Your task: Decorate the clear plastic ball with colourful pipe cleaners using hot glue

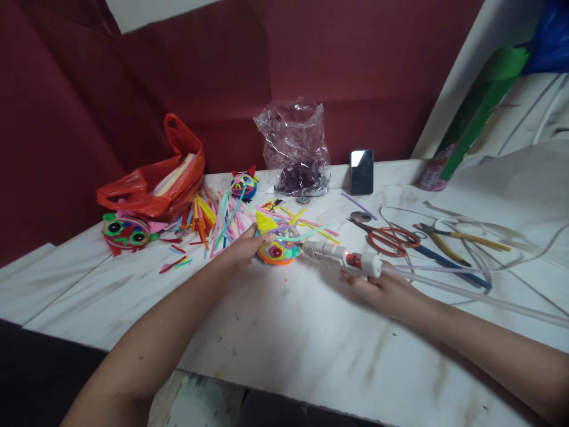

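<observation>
My left hand (246,247) grips the left side of a round, colourful pipe-cleaner figure (276,251) with a yellow pointed ear and a red eye. My right hand (377,290) is wrapped round a white hot glue gun (342,256) that has a glowing red switch. The gun's nozzle points left, close against the figure's right side; whether it touches I cannot tell. A pale green pipe cleaner (313,232) sticks out from the figure above the nozzle.
Left are a red plastic bag (151,188), pipe cleaners (202,220), a red figure (128,233) and a blue figure (243,185). Behind stand a clear bag (296,151) and a phone (361,172). Orange-handled scissors (391,240), yellow-handled pliers (448,246) and a cord (489,296) lie right.
</observation>
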A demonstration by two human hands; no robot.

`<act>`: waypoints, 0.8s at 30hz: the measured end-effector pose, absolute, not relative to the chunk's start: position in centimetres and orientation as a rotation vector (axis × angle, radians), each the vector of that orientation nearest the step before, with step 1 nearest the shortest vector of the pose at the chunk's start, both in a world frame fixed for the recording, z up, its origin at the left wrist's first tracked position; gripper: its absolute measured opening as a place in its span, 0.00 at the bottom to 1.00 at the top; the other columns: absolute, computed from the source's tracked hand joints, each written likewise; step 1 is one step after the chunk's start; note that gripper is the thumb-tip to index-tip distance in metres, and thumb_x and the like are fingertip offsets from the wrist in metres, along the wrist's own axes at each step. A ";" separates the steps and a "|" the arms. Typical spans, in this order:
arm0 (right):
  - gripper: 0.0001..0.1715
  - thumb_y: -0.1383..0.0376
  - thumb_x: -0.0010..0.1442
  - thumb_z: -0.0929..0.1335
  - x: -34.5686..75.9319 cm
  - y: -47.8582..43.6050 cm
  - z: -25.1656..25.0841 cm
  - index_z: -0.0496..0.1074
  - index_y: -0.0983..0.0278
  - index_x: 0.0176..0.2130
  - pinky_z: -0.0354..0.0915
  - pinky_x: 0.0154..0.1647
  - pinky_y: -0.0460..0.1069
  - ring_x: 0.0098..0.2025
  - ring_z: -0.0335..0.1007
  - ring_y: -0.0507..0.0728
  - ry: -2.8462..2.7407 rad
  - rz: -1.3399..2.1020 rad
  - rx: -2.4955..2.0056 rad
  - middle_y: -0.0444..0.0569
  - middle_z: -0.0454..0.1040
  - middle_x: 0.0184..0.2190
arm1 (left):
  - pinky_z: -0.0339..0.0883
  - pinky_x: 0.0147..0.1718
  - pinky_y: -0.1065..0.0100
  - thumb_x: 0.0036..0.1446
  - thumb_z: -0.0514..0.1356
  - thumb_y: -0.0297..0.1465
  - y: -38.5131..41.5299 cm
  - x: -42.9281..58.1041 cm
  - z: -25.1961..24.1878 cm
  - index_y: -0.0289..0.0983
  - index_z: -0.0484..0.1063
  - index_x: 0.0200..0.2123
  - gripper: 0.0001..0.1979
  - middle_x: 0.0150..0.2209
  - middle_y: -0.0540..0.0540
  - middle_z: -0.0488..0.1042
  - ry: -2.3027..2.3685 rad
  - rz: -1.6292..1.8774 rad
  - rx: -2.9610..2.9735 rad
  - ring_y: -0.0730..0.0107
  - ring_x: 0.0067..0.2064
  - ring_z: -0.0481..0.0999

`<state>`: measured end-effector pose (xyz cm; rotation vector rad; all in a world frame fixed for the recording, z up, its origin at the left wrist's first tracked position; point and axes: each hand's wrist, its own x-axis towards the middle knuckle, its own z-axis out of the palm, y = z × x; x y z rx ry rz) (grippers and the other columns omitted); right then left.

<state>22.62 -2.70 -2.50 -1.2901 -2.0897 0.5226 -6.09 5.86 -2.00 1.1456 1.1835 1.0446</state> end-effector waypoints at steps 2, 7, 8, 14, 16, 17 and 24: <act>0.15 0.58 0.58 0.60 22.6 -2.6 -2.5 0.72 0.60 0.29 0.69 0.33 0.51 0.31 0.73 0.60 -2.086 0.511 -1.315 0.47 0.76 0.27 | 0.73 0.34 0.67 0.43 0.70 0.36 5.8 -6.0 -1.9 0.43 0.67 0.52 0.31 0.42 0.46 0.80 1.180 1.044 1.148 0.63 0.37 0.81; 0.15 0.58 0.57 0.60 22.5 -2.7 -2.4 0.71 0.60 0.29 0.67 0.33 0.50 0.31 0.73 0.58 -2.103 0.519 -1.306 0.47 0.75 0.25 | 0.73 0.34 0.68 0.44 0.70 0.36 5.7 -6.0 -1.8 0.42 0.68 0.51 0.30 0.43 0.45 0.80 1.113 1.053 1.174 0.63 0.38 0.81; 0.15 0.59 0.57 0.60 22.4 -2.8 -2.4 0.71 0.60 0.29 0.67 0.33 0.49 0.31 0.73 0.58 -2.105 0.541 -1.288 0.47 0.74 0.25 | 0.73 0.35 0.68 0.43 0.70 0.36 5.6 -6.0 -1.8 0.42 0.68 0.51 0.30 0.43 0.45 0.80 1.109 1.052 1.178 0.64 0.38 0.81; 0.12 0.59 0.58 0.62 21.7 -3.5 -2.1 0.69 0.61 0.29 0.64 0.28 0.48 0.27 0.67 0.55 -2.042 0.628 -1.237 0.45 0.70 0.23 | 0.73 0.35 0.67 0.44 0.69 0.35 5.3 -5.5 -1.5 0.42 0.67 0.52 0.30 0.43 0.45 0.80 1.118 1.032 1.213 0.65 0.36 0.80; 0.12 0.58 0.59 0.62 21.5 -3.6 -2.1 0.70 0.62 0.31 0.64 0.29 0.49 0.28 0.67 0.56 -2.034 0.659 -1.227 0.46 0.72 0.25 | 0.73 0.37 0.66 0.45 0.69 0.34 5.1 -5.3 -1.4 0.42 0.67 0.53 0.31 0.44 0.44 0.79 1.082 1.042 1.236 0.65 0.37 0.80; 0.12 0.58 0.59 0.62 21.5 -3.6 -2.0 0.70 0.62 0.32 0.65 0.29 0.49 0.29 0.68 0.56 -2.036 0.678 -1.227 0.47 0.72 0.26 | 0.73 0.38 0.66 0.45 0.69 0.34 5.1 -5.2 -1.4 0.41 0.66 0.54 0.32 0.45 0.44 0.79 1.067 1.049 1.240 0.64 0.38 0.80; 0.11 0.59 0.58 0.63 21.6 -3.7 -1.6 0.68 0.62 0.29 0.61 0.25 0.48 0.24 0.62 0.54 -2.051 0.652 -1.222 0.43 0.66 0.21 | 0.72 0.42 0.62 0.43 0.70 0.36 5.3 -5.3 -1.6 0.42 0.63 0.57 0.37 0.49 0.41 0.77 1.070 1.042 1.232 0.59 0.44 0.79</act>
